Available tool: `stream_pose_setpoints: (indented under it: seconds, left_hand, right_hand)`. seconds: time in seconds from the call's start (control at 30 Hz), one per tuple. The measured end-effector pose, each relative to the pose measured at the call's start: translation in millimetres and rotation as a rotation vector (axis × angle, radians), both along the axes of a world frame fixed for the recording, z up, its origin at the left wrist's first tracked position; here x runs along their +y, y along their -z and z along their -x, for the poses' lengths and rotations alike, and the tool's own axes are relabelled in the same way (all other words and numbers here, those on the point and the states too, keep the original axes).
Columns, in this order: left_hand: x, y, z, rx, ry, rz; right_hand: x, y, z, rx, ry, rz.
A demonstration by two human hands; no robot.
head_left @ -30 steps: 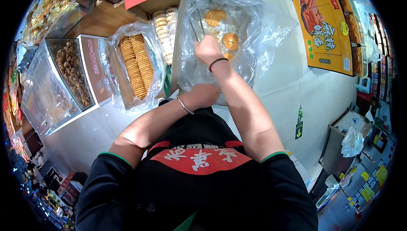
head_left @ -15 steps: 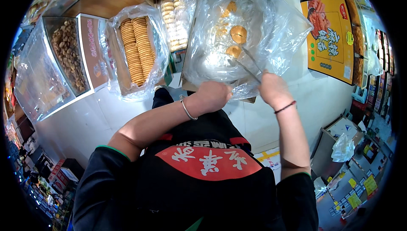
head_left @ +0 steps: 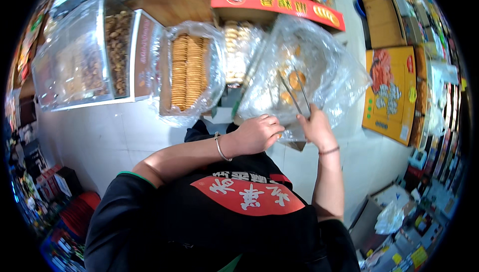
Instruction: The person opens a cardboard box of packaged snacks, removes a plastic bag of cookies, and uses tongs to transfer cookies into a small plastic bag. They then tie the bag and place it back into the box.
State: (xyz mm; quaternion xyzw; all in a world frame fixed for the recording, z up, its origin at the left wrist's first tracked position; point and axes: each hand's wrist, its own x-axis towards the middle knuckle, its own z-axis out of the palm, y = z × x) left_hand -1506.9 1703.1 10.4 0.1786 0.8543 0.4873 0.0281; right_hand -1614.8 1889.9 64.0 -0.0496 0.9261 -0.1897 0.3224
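My right hand is closed round the handle end of metal tongs. The tongs' arms are apart and reach into a box lined with a clear plastic bag. Their tips are at a round golden pastry; whether they touch it I cannot tell. A few more pastries lie near it, partly blurred under shine on the plastic. My left hand is closed at the near edge of the bag, its fingertips pinching the plastic. A small orange spot shows by those fingertips, too small to name.
Left of the bag stand a plastic-lined box of stacked round biscuits and a pack of pale biscuits. Farther left is a clear-lidded bin of brown pieces. A red box flap rises behind; a yellow carton stands at right.
The tongs' tips have shifted to a golden pastry, with their arms apart. My left hand stays at the bag's near edge. The whole view has shifted, showing more of the far side.
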Motion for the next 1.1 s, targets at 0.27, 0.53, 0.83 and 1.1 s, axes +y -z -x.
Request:
stream_pose_setpoints:
  seconds: [0.27,0.53,0.83,1.1]
  left_hand:
    - [-108,-49,15,0.079,-0.366,-0.067]
    - [-217,-89,53,0.127,-0.617,-0.110]
    - [-477,-205,219,0.901,-1.186,0.432]
    - [-573,-229,285,-0.026,-1.321,0.371]
  right_hand:
    - [-39,14,-63,-0.397,0.926,0.879]
    - [-129,-27,-81,-0.341,0.622,1.075]
    - [-154,-62,-92,-0.185,0.581,1.029]
    - [-159,-67,-98,-0.118,0.675,1.032]
